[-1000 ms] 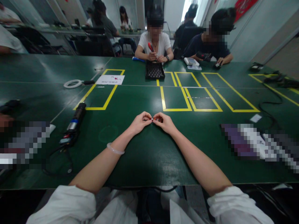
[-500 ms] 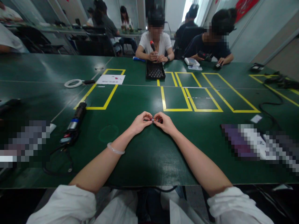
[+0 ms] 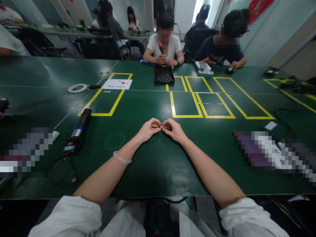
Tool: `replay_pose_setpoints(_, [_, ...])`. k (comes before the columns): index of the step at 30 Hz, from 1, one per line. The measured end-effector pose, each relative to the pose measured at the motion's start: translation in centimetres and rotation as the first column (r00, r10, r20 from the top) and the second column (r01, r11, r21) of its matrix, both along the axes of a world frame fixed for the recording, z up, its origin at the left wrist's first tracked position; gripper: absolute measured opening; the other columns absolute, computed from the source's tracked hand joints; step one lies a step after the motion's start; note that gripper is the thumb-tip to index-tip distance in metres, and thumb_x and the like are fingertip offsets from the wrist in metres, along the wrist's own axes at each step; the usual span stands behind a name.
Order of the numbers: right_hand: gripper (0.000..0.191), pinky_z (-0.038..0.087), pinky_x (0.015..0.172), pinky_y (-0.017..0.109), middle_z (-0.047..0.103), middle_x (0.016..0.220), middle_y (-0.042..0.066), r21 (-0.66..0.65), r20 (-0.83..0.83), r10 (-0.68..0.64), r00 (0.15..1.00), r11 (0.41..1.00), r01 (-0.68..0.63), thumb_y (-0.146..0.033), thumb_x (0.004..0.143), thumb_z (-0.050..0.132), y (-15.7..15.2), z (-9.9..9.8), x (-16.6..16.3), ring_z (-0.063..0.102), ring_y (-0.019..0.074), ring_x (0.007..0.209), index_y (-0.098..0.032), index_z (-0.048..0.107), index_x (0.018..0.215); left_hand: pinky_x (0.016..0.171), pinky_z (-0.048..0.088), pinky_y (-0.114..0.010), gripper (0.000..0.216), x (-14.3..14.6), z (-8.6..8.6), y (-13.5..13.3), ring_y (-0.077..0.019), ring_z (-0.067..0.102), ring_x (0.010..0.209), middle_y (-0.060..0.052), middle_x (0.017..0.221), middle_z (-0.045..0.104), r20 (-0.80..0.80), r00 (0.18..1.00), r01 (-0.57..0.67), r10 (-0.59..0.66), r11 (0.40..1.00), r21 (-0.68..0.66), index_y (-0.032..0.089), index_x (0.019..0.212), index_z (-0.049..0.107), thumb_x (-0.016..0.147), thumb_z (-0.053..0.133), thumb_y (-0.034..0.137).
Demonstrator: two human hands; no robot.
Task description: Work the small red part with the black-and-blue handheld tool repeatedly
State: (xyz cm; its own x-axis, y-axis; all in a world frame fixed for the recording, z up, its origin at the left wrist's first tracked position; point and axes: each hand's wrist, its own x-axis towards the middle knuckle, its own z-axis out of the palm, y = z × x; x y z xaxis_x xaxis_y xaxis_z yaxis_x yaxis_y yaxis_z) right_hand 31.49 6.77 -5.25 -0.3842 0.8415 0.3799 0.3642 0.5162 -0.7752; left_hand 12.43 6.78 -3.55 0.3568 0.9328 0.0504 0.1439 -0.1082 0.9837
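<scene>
My left hand (image 3: 151, 129) and my right hand (image 3: 173, 130) meet over the middle of the green table (image 3: 158, 168). Between their fingertips sits a tiny part (image 3: 161, 126) with a silvery middle and orange-red colour beside it; its kind is too small to make out. Both hands are closed in a pinch, thumbs against forefingers. Some orange and dark material shows inside the curl of my right hand. A pale bracelet (image 3: 122, 157) circles my left forearm.
Left of my arm lies a dark cylindrical tool (image 3: 79, 128) with a blue band and cable. Yellow tape (image 3: 187, 116) marks rectangles ahead. Across the table, a person holds a red-topped screwdriver (image 3: 161, 48) over a black tray (image 3: 164, 82). A white sheet (image 3: 117, 84) lies left of it.
My hands stay in nearly the same place, with the tiny part between them showing slightly more orange. At the far left edge, a dark object has shifted left and partly out of view.
</scene>
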Motion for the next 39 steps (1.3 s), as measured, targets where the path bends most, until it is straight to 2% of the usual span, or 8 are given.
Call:
replay_pose_setpoints(10, [0.011,0.043,0.064,0.026,0.061,0.084,0.001,-0.040,-0.018,-0.004,1.000,0.999,0.003,-0.026,0.082,0.060,-0.1,0.2,0.0,0.056,0.0127,0.071,-0.020,0.059,0.091,0.081,0.047,-0.030,0.030,-0.1,-0.2,0.0,-0.0136,0.061,0.084,-0.004,0.093,0.061,-0.019,1.000,0.000,0.000,1.000,-0.009,0.014,0.096,0.056,0.072,0.071,0.026])
replay_pose_setpoints(17, [0.014,0.042,0.062,0.025,0.059,0.077,-0.001,-0.063,-0.026,-0.016,1.000,0.998,0.015,-0.028,0.080,0.061,0.1,-0.1,-0.1,0.054,0.0117,0.066,-0.019,0.059,0.091,0.089,0.048,-0.038,0.037,-0.2,-0.1,0.1,-0.0170,0.063,0.090,-0.008,0.100,0.063,-0.063,0.998,-0.006,0.005,1.000,-0.017,0.014,0.107,0.055,0.075,0.068,0.028])
replay_pose_setpoints(22, [0.016,0.041,0.062,0.025,0.058,0.075,-0.001,-0.091,-0.020,-0.008,1.000,0.996,0.006,-0.030,0.081,0.062,0.2,-0.3,-0.1,0.052,0.0116,0.064,-0.019,0.059,0.093,0.094,0.049,-0.043,0.049,-1.6,1.4,-1.0,-0.0230,0.061,0.105,-0.014,0.127,0.056,-0.195,0.980,-0.038,0.038,0.999,0.004,0.018,0.120,0.055,0.076,0.068,0.032])
replay_pose_setpoints(27, [0.017,0.041,0.063,0.025,0.057,0.073,-0.002,-0.117,-0.027,-0.016,0.999,0.993,0.013,-0.029,0.080,0.063,0.2,-0.2,-0.2,0.051,0.0110,0.063,-0.018,0.059,0.092,0.101,0.046,-0.044,0.060,-6.5,4.1,-3.4,-0.0269,0.055,0.120,-0.012,0.138,0.050,-0.423,0.903,-0.050,0.075,0.996,0.070,0.022,0.134,0.048,0.081,0.060,0.047])
replay_pose_setpoints(31, [0.016,0.040,0.062,0.024,0.056,0.072,-0.002,-0.134,-0.034,-0.020,0.999,0.991,0.015,-0.028,0.079,0.063,0.1,-0.1,-0.2,0.050,0.0107,0.062,-0.018,0.059,0.091,0.105,0.042,-0.043,0.062,-12.8,5.2,-5.6,-0.0264,0.053,0.122,-0.009,0.137,0.051,-0.655,0.712,-0.135,0.254,0.964,0.227,0.023,0.135,0.046,0.084,0.050,0.057])
replay_pose_setpoints(35, [0.015,0.039,0.061,0.024,0.056,0.072,-0.002,-0.131,-0.025,-0.028,0.999,0.991,0.025,-0.028,0.079,0.062,0.2,-0.1,-0.1,0.051,0.0108,0.063,-0.018,0.059,0.090,0.111,0.034,-0.045,0.058,-19.4,5.2,-8.2,-0.0280,0.045,0.130,-0.007,0.136,0.052,-0.788,0.364,-0.158,0.496,0.867,0.473,0.022,0.132,0.045,0.087,0.039,0.058])
replay_pose_setpoints(37, [0.014,0.039,0.061,0.024,0.057,0.072,-0.002,-0.127,-0.025,-0.032,0.999,0.991,0.029,-0.027,0.079,0.062,0.2,-0.1,-0.1,0.050,0.0108,0.062,-0.018,0.059,0.090,0.108,0.036,-0.047,0.061,-22.4,4.9,-9.7,-0.0302,0.045,0.129,-0.008,0.139,0.049,-0.805,0.187,-0.212,0.563,0.823,0.526,0.022,0.133,0.041,0.088,0.031,0.061])
replay_pose_setpoints(39, [0.014,0.039,0.061,0.024,0.057,0.072,-0.002,-0.125,-0.028,-0.032,0.999,0.992,0.028,-0.027,0.079,0.062,0.2,-0.1,-0.1,0.050,0.0108,0.062,-0.018,0.059,0.090,0.106,0.037,-0.050,0.069,-25.0,4.5,-10.9,-0.0335,0.043,0.130,-0.010,0.143,0.047,-0.835,0.065,-0.271,0.546,0.815,0.512,0.021,0.138,0.034,0.086,0.025,0.065])
